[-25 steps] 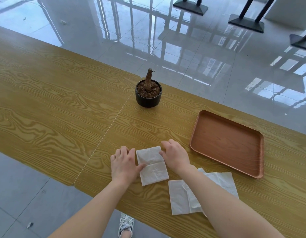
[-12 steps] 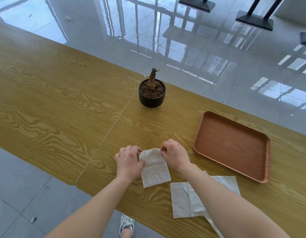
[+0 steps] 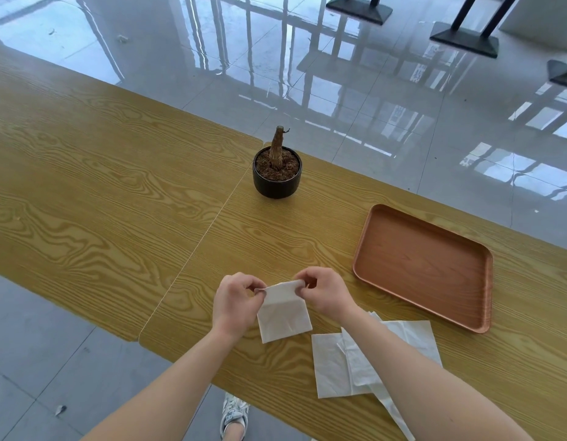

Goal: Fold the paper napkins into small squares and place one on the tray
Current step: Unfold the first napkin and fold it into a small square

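Note:
A white paper napkin (image 3: 283, 315), folded into a narrow rectangle, lies on the wooden table (image 3: 116, 202) near its front edge. My left hand (image 3: 236, 299) pinches its far left corner and my right hand (image 3: 325, 292) pinches its far right corner. The far edge is lifted off the table and curls toward me. A brown rectangular tray (image 3: 424, 265) stands to the right with nothing on it. More loose white napkins (image 3: 342, 361) lie overlapping under my right forearm, partly hidden by it.
A small black pot (image 3: 276, 176) with soil and a bare stump stands behind the hands, near the seam between two tabletops. The table's front edge runs just below the napkins. Black table bases (image 3: 463, 41) stand on the glossy floor beyond.
Both hands went from pressing the napkin flat to pinching its far corners. The far edge has risen off the table and is coming over toward me.

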A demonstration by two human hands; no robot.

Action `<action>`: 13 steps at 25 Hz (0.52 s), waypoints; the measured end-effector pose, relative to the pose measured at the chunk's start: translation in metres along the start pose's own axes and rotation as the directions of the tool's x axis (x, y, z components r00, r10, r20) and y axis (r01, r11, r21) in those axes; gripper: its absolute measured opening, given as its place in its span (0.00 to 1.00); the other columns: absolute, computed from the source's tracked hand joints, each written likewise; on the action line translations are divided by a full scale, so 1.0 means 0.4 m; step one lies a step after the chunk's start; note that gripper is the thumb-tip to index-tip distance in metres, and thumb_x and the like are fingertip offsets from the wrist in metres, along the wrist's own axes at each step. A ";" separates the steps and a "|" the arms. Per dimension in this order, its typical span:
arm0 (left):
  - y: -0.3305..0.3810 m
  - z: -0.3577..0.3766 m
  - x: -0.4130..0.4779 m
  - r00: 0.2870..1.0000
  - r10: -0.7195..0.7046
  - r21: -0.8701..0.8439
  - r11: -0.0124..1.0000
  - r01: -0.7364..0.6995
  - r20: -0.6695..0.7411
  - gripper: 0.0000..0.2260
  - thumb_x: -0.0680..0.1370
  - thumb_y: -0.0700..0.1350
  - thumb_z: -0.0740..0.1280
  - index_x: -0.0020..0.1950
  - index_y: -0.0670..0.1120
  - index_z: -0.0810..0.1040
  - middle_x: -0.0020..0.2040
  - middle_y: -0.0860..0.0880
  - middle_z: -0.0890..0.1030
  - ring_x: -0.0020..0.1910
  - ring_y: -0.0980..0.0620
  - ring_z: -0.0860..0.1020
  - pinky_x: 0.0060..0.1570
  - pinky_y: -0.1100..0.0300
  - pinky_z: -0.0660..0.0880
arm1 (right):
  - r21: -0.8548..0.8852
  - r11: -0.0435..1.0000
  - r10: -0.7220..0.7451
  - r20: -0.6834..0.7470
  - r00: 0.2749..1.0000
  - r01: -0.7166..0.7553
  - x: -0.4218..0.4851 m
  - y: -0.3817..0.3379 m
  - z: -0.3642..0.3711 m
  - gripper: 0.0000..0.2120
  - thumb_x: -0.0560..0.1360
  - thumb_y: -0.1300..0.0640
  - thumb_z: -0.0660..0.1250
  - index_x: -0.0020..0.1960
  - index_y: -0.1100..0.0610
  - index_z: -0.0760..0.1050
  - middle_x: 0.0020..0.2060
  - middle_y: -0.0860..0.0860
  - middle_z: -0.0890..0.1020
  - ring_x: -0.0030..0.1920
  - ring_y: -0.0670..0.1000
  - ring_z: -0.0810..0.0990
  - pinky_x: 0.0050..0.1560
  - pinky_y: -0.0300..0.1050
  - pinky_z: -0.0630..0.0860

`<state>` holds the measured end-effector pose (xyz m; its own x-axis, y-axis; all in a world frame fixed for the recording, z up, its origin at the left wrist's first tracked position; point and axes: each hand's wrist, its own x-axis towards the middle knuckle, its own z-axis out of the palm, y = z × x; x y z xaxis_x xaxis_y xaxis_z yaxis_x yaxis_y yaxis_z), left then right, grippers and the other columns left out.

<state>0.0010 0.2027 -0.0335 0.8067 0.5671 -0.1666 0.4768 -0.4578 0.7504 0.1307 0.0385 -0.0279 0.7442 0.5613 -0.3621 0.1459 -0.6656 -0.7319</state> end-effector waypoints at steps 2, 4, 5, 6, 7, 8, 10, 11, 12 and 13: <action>-0.010 -0.001 -0.024 0.997 0.077 0.037 0.996 -0.076 -0.020 0.07 0.72 0.40 0.76 0.39 0.53 0.83 0.40 0.58 0.80 0.48 0.52 0.75 0.47 0.59 0.72 | -0.099 0.993 -0.061 0.020 0.998 0.063 -0.016 0.007 0.001 0.04 0.73 0.60 0.72 0.45 0.51 0.84 0.40 0.45 0.83 0.42 0.46 0.80 0.46 0.47 0.80; -0.021 0.002 -0.052 0.989 0.145 0.084 0.986 -0.141 -0.036 0.08 0.71 0.39 0.77 0.40 0.51 0.83 0.39 0.58 0.79 0.46 0.53 0.74 0.45 0.59 0.72 | -0.180 0.976 -0.121 0.036 0.992 0.125 -0.034 0.017 0.005 0.05 0.73 0.62 0.72 0.44 0.53 0.83 0.43 0.45 0.82 0.42 0.47 0.78 0.46 0.49 0.79; -0.027 0.005 -0.066 0.983 0.177 0.105 0.979 -0.172 -0.040 0.08 0.70 0.38 0.77 0.40 0.50 0.83 0.39 0.57 0.79 0.45 0.53 0.74 0.44 0.58 0.73 | -0.211 0.965 -0.150 0.038 0.988 0.155 -0.044 0.022 0.007 0.05 0.74 0.62 0.71 0.44 0.53 0.83 0.44 0.45 0.81 0.42 0.46 0.76 0.46 0.49 0.78; -0.033 0.008 -0.078 0.976 0.213 0.127 0.970 -0.206 -0.039 0.08 0.69 0.38 0.78 0.40 0.49 0.84 0.38 0.56 0.78 0.44 0.52 0.74 0.44 0.56 0.74 | -0.242 0.953 -0.178 0.040 0.983 0.183 -0.053 0.027 0.011 0.06 0.74 0.63 0.71 0.45 0.53 0.84 0.44 0.44 0.80 0.43 0.46 0.75 0.45 0.48 0.77; -0.039 0.012 -0.089 0.968 0.249 0.150 0.959 -0.241 -0.033 0.09 0.68 0.37 0.79 0.40 0.48 0.84 0.38 0.56 0.78 0.44 0.52 0.74 0.43 0.54 0.75 | -0.277 0.938 -0.203 0.046 0.978 0.208 -0.061 0.032 0.013 0.06 0.74 0.63 0.70 0.45 0.53 0.84 0.45 0.45 0.79 0.46 0.46 0.75 0.45 0.48 0.76; -0.045 0.016 -0.097 0.958 0.285 0.174 0.945 -0.277 -0.022 0.09 0.67 0.35 0.79 0.40 0.48 0.84 0.38 0.55 0.79 0.43 0.51 0.75 0.43 0.53 0.76 | -0.310 0.923 -0.223 0.054 0.973 0.228 -0.069 0.037 0.016 0.07 0.75 0.63 0.69 0.46 0.53 0.84 0.46 0.45 0.79 0.48 0.47 0.75 0.45 0.47 0.76; -0.056 0.023 -0.111 0.937 0.350 0.224 0.912 -0.344 0.012 0.11 0.65 0.34 0.79 0.40 0.47 0.83 0.39 0.53 0.79 0.43 0.49 0.76 0.42 0.52 0.76 | -0.361 0.898 -0.245 0.067 0.967 0.252 -0.080 0.046 0.022 0.08 0.75 0.63 0.68 0.48 0.54 0.84 0.48 0.47 0.80 0.52 0.48 0.76 0.45 0.46 0.76; -0.062 0.026 -0.116 0.926 0.377 0.245 0.895 -0.372 0.026 0.11 0.64 0.33 0.79 0.39 0.47 0.83 0.39 0.53 0.79 0.43 0.48 0.77 0.41 0.52 0.76 | -0.383 0.886 -0.251 0.073 0.965 0.260 -0.085 0.051 0.024 0.08 0.75 0.63 0.68 0.48 0.54 0.84 0.49 0.47 0.80 0.53 0.49 0.76 0.45 0.46 0.76; -0.068 0.028 -0.120 0.916 0.399 0.263 0.881 -0.394 0.039 0.12 0.63 0.33 0.78 0.39 0.47 0.83 0.39 0.52 0.79 0.43 0.47 0.77 0.41 0.52 0.76 | -0.402 0.875 -0.259 0.081 0.963 0.269 -0.090 0.055 0.027 0.09 0.75 0.64 0.67 0.49 0.54 0.84 0.49 0.47 0.79 0.53 0.49 0.75 0.45 0.46 0.76; -0.074 0.030 -0.124 0.909 0.413 0.281 0.867 -0.412 0.056 0.13 0.63 0.32 0.78 0.39 0.47 0.83 0.39 0.52 0.79 0.43 0.47 0.78 0.41 0.52 0.76 | -0.418 0.865 -0.266 0.093 0.960 0.280 -0.094 0.059 0.029 0.10 0.75 0.64 0.67 0.50 0.53 0.84 0.49 0.47 0.79 0.53 0.49 0.75 0.45 0.45 0.76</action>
<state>-0.0488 0.1801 -0.0550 0.9498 0.2878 0.1228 0.1794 -0.8226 0.5396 0.0986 0.0072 -0.0383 0.6149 0.7611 -0.2066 0.6064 -0.6238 -0.4931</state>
